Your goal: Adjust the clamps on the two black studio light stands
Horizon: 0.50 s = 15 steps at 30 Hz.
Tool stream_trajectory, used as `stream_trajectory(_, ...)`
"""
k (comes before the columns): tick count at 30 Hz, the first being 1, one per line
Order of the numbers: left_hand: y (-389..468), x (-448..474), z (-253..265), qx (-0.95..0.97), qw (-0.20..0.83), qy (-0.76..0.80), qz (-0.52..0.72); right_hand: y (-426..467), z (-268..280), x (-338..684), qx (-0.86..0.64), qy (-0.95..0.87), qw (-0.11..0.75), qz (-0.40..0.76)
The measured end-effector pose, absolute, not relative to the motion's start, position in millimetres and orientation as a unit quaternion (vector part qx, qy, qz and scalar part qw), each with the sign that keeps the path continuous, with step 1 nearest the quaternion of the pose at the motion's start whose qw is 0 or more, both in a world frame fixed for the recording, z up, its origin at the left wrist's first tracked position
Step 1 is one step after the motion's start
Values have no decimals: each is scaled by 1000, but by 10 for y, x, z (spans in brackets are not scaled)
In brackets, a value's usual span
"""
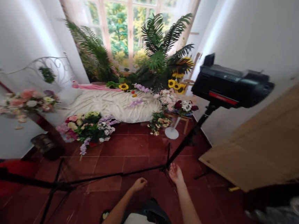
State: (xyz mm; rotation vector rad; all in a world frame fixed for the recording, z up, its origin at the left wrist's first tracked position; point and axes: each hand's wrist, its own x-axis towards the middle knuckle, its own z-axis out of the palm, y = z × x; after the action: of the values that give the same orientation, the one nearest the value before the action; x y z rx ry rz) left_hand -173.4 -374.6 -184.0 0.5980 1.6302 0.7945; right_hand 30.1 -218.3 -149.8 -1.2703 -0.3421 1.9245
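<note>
My left hand (pixel 140 184) hangs low over the tiled floor, its fingers curled in and nothing visible in them. Farther right, my right hand (pixel 175 173) is open with the fingers spread, close beside the lower part of a black light stand (pixel 186 141). Whether it touches the stand I cannot tell. A black studio light (pixel 230 86) with a red label tops that stand. From the stand's foot, a thin black pole (pixel 123 174) runs leftward in front of my hands to another black stand (pixel 56 185).
Ahead, a bed with a cream sheet (pixel 113 103) stands below a window (pixel 117 25), among palm leaves (pixel 155 42). Flower bunches (pixel 87 127) and a white vase (pixel 171 132) are on the red floor (pixel 122 148). At right leans a brown board (pixel 262 136); red cloth (pixel 10 176) lies left.
</note>
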Motion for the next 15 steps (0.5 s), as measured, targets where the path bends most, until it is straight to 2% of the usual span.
stream_trajectory(3, -3379, -1421, -1889, 301, 587, 668, 344, -1562, -1075, 773, -411, -110, 445, 788)
stream_trajectory(7, -2874, -1181, -1800, 358, 576, 639, 363, -994, -580, 1119, -308, -114, 389, 861)
stream_trajectory(9, -2514, -1078, -1626, 408, 541, 614, 404, -848, -415, 1191, -273, -121, 358, 885)
stream_trajectory(15, -1203, -591, -746, 514, 408, 505, 561, -704, -275, 1321, -186, -95, 333, 920)
